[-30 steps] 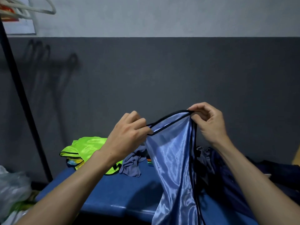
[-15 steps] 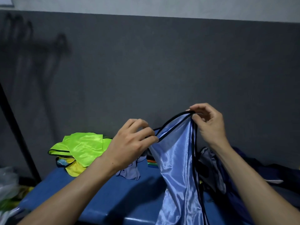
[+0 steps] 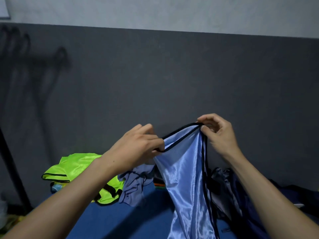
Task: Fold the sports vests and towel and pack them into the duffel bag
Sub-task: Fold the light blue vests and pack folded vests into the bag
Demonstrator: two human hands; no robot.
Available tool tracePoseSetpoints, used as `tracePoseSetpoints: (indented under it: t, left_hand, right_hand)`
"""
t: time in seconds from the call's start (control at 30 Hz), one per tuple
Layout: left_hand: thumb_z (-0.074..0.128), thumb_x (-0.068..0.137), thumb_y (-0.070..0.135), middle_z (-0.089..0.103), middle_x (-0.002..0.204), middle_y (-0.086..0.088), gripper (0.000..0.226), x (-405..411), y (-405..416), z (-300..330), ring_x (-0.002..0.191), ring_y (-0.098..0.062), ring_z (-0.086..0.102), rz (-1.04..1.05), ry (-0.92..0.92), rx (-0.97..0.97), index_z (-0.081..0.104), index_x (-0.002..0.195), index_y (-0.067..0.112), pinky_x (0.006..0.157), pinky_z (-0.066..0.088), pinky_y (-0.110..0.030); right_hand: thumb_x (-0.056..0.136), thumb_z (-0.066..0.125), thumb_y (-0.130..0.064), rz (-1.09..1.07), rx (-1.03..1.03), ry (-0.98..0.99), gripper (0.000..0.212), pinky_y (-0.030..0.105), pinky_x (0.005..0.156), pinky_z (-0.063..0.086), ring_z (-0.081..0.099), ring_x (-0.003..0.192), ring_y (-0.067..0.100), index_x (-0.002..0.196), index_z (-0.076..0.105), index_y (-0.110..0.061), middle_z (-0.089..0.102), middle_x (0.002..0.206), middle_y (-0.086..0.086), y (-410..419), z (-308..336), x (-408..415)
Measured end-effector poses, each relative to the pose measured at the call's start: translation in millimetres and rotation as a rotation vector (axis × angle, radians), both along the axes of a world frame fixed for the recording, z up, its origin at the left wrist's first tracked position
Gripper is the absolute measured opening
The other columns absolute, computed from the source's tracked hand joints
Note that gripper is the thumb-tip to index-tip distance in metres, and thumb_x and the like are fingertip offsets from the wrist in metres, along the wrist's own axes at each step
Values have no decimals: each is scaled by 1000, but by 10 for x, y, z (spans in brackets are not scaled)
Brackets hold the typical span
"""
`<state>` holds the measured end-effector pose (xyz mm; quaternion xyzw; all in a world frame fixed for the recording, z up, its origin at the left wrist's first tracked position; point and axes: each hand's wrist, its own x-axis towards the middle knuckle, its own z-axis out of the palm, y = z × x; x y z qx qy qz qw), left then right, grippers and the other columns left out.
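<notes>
The light blue vest (image 3: 186, 178) is hanging in the air above the blue table (image 3: 110, 219), its long axis running almost straight down from the black-trimmed top edge to where it is dropping out of view at the bottom. That top edge is stretching between the two hands and sloping upward toward the right: the left hand (image 3: 138, 149) is pinching the lower end of the trim, and the right hand (image 3: 218, 133) is pinching the higher end, with fingers and thumb curled onto the black binding. Both hands are touching the vest, so neither is nearer; the right one is simply holding higher and farther back. Judging by this, the coming fold is turning on levelling that edge and laying the cloth flat on the table below. A neon green vest (image 3: 76, 168) is lying crumpled on the table to the left, with a greyish-blue rumpled cloth (image 3: 136, 185), perhaps the towel, just beside it. Dark fabric (image 3: 229, 192) is bunching on the right, possibly the duffel bag, though its opening and contents are not showing.
</notes>
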<state>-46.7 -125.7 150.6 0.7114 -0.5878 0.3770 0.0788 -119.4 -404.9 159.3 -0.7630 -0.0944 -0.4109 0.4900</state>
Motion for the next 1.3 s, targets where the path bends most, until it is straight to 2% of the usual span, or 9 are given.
tracePoseSetpoints:
  t: [0.13,0.27,0.4,0.6,0.73,0.9,1.1,1.2,1.3]
  left_hand:
    - [61,95,47,60,84,14,22,80,53,112,94,-15,48,120,202,-42,69,112,35,74,41,-32]
    - [66,93,48,57,75,13,19,64,89,232,91,-9,45,161,302,-80,74,98,31,72,35,-27]
    - [78,83,53,69,77,13,26,21,137,432,82,-7,58,132,419,-34,74,87,27,70,48,-29]
    - [87,73,50,66,66,13,29,-44,228,1062,57,-1,56,161,532,92,66,72,30,58,43,-26]
    - [79,85,38,64,74,3,24,-305,399,1684,72,-8,52,-41,835,267,71,83,15,66,41,-29]
    - [65,91,54,56,75,1,41,-681,423,2446,70,-11,47,-199,639,14,70,85,14,60,40,-20]
    - [56,98,58,55,68,11,45,-938,362,2787,63,-7,45,134,258,10,69,82,18,64,42,-35]
    - [55,101,50,50,57,19,41,-962,413,2779,54,1,42,146,337,-16,65,73,22,54,36,-16]
    - [54,101,50,57,65,15,40,-974,432,2745,59,-2,46,209,304,-8,67,81,17,59,38,-20]
  right_hand:
    - [89,57,21,49,-5,-26,33,13,85,50,69,89,0,98,68,-9,72,98,0,8,87,-35]
    - [89,59,19,80,-2,-42,34,15,86,51,69,91,4,97,69,-12,74,95,-6,36,126,-70]
    - [89,63,17,101,6,-14,29,16,86,51,68,93,3,100,70,-9,74,97,-6,22,165,-170]
    - [90,65,7,342,172,381,30,22,83,52,66,89,6,109,71,-15,69,95,-2,-52,522,-462]
    - [80,71,0,497,210,460,34,22,80,57,65,92,12,109,75,-16,70,100,1,-99,894,-645]
    - [88,62,1,619,170,372,36,19,69,55,54,58,3,122,65,-6,70,82,-3,29,1429,-819]
    - [96,47,4,501,146,419,40,30,82,58,63,102,23,133,61,0,68,119,10,185,1669,-874]
    - [96,44,4,485,170,395,44,28,79,57,63,100,20,138,58,0,67,121,10,216,1652,-918]
    - [96,44,3,440,166,351,40,30,79,52,62,97,19,131,63,0,68,116,11,259,1705,-970]
